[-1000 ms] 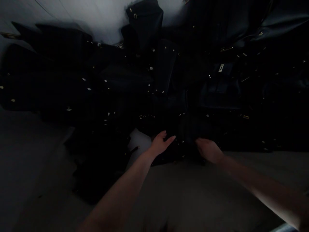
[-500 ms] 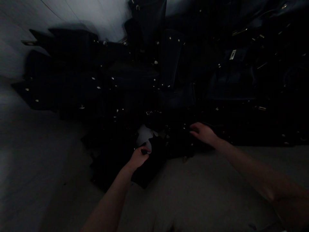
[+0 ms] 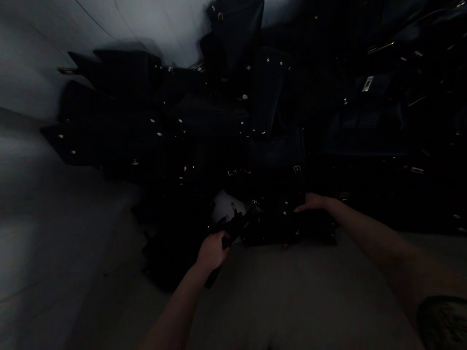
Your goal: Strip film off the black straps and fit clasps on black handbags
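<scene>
The picture is very dark. My left hand (image 3: 213,250) is closed around part of a black handbag (image 3: 235,226) with small metal buckles, low in front of me. Just behind that bag, a pale grey-white patch (image 3: 228,204) shows between the dark shapes. To the right, my right hand (image 3: 314,201) grips the upper edge of another black handbag (image 3: 277,221), thumb pointing left. Its other fingers are partly lost in the shadow.
A long heap of dark handbags (image 3: 109,131) with shiny metal fittings runs across the view. Behind it at the upper left is a pale wall (image 3: 146,24). Grey floor (image 3: 262,291) lies in front of the heap.
My left hand has turned and tilted the black bag, so its buckles show over the pale patch. My right hand has moved slightly right and closed on a bag. The view has shifted a little.
</scene>
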The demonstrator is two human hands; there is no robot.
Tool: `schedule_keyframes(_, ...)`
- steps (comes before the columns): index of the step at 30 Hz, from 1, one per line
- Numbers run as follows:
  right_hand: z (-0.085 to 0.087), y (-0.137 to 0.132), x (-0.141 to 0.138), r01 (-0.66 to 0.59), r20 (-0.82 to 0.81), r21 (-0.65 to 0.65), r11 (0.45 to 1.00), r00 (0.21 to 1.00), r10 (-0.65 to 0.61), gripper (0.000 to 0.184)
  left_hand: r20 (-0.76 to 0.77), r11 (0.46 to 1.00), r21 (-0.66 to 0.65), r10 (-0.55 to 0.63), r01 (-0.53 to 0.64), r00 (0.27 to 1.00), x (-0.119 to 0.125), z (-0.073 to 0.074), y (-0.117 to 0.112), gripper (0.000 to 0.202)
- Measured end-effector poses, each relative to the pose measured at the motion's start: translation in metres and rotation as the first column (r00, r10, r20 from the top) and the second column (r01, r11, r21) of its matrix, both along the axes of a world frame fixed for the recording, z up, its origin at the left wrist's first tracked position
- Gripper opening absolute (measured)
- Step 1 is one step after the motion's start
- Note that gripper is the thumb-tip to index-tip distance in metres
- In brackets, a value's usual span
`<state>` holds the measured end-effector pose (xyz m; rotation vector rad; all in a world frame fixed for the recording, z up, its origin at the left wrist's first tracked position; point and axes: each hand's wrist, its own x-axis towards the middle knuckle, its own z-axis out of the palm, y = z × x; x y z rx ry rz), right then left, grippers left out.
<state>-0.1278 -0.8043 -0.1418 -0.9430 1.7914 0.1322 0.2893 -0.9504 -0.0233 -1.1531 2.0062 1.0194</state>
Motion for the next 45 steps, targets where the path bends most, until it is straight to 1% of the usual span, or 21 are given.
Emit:
schedule_keyframes(3, 0.016, 0.024, 0.025, -0.173, -0.034, 0.066, 0.983, 0.984, 0.176, 0.087, 0.003, 1.0, 0.009, -0.018, 0.018, 1.0, -0.013, -0.003, 0.015, 0.03)
schedule_keyframes(5, 0.026, 0.041, 0.051, -0.267, -0.092, 0.062, 0.962, 0.958, 0.272, 0.092, 0.006, 1.0, 0.024, -0.019, 0.019, 1.0, -0.02, -0.005, 0.024, 0.03)
schedule_keyframes(6, 0.028, 0.048, 0.064, -0.306, -0.115, 0.048, 0.951, 0.944, 0.31, 0.091, 0.005, 0.999, 0.034, -0.021, 0.021, 1.0, -0.023, -0.007, 0.028, 0.031)
schedule_keyframes(7, 0.029, 0.052, 0.078, -0.339, -0.129, 0.035, 0.94, 0.931, 0.341, 0.085, 0.004, 0.999, 0.042, -0.025, 0.024, 1.0, -0.025, -0.008, 0.031, 0.031)
schedule_keyframes(9, 0.026, 0.054, 0.099, -0.387, -0.136, 0.03, 0.922, 0.912, 0.387, 0.06, 0.001, 0.998, 0.058, -0.035, 0.035, 0.999, -0.026, -0.008, 0.036, 0.03)
schedule_keyframes(11, 0.022, 0.046, 0.111, -0.412, -0.132, 0.051, 0.91, 0.9, 0.415, 0.032, -0.001, 0.996, 0.073, -0.052, 0.052, 0.999, -0.025, -0.004, 0.04, 0.032)
schedule_keyframes(12, 0.02, 0.04, 0.114, -0.418, -0.134, 0.063, 0.906, 0.896, 0.423, 0.024, -0.003, 0.995, 0.084, -0.062, 0.062, 0.998, -0.025, -0.001, 0.043, 0.034)
schedule_keyframes(13, 0.02, 0.033, 0.116, -0.419, -0.141, 0.071, 0.905, 0.894, 0.425, 0.021, -0.007, 0.993, 0.095, -0.074, 0.074, 0.997, -0.025, 0.003, 0.046, 0.038)
schedule_keyframes(15, 0.025, 0.017, 0.118, -0.414, -0.167, 0.07, 0.907, 0.892, 0.42, 0.022, -0.016, 0.989, 0.117, -0.095, 0.096, 0.995, -0.026, 0.013, 0.056, 0.056)
schedule_keyframes(18, 0.046, -0.005, 0.132, -0.415, -0.198, 0.034, 0.909, 0.889, 0.414, 0.027, -0.061, 0.978, 0.112, -0.169, 0.175, 0.984, -0.039, 0.029, 0.076, 0.09)
schedule_keyframes(21, 0.076, -0.02, 0.164, -0.448, -0.175, -0.036, 0.893, 0.883, 0.435, 0.025, -0.091, 0.968, 0.062, -0.237, 0.243, 0.967, -0.059, 0.036, 0.089, 0.098)
schedule_keyframes(23, 0.093, -0.027, 0.191, -0.472, -0.137, -0.094, 0.876, 0.878, 0.458, 0.024, -0.036, 0.979, 0.065, -0.193, 0.195, 0.981, -0.069, 0.036, 0.087, 0.099)
schedule_keyframes(25, 0.106, -0.034, 0.217, -0.483, -0.104, -0.145, 0.864, 0.875, 0.472, 0.025, 0.022, 0.991, 0.067, -0.119, 0.117, 0.993, -0.069, 0.032, 0.079, 0.099)
schedule_keyframes(29, 0.119, -0.051, 0.256, -0.46, -0.054, -0.214, 0.862, 0.887, 0.459, 0.03, 0.02, 0.998, 0.011, -0.057, 0.056, 0.998, -0.044, 0.023, 0.056, 0.091)
schedule_keyframes(32, 0.12, -0.063, 0.276, -0.417, -0.029, -0.234, 0.878, 0.906, 0.422, 0.033, 0.042, 1.0, -0.013, -0.027, 0.027, 0.999, -0.023, 0.016, 0.037, 0.08)
schedule_keyframes(34, 0.115, -0.068, 0.284, -0.387, -0.023, -0.232, 0.892, 0.919, 0.393, 0.034, 0.025, 0.998, -0.003, -0.055, 0.055, 0.998, -0.012, 0.011, 0.024, 0.078)
schedule_keyframes(36, 0.108, -0.068, 0.286, -0.365, -0.012, -0.23, 0.902, 0.928, 0.373, 0.034, -0.015, 0.992, 0.048, -0.117, 0.117, 0.993, -0.006, 0.006, 0.016, 0.085)
schedule_keyframes(38, 0.097, -0.065, 0.283, -0.352, 0.016, -0.227, 0.908, 0.931, 0.365, 0.031, -0.028, 0.98, 0.102, -0.17, 0.172, 0.985, -0.005, 0.001, 0.014, 0.097)
schedule_keyframes(39, 0.09, -0.063, 0.279, -0.347, 0.032, -0.224, 0.911, 0.931, 0.362, 0.029, -0.019, 0.975, 0.116, -0.187, 0.188, 0.982, -0.006, -0.002, 0.016, 0.101)
schedule_keyframes(41, 0.076, -0.057, 0.27, -0.337, 0.063, -0.217, 0.916, 0.932, 0.358, 0.027, 0.014, 0.973, 0.107, -0.208, 0.206, 0.978, -0.015, -0.009, 0.023, 0.099)
schedule_keyframes(45, 0.053, -0.041, 0.252, -0.301, 0.072, -0.19, 0.934, 0.945, 0.319, 0.027, 0.052, 0.98, 0.064, -0.191, 0.188, 0.98, -0.048, -0.031, 0.043, 0.069)
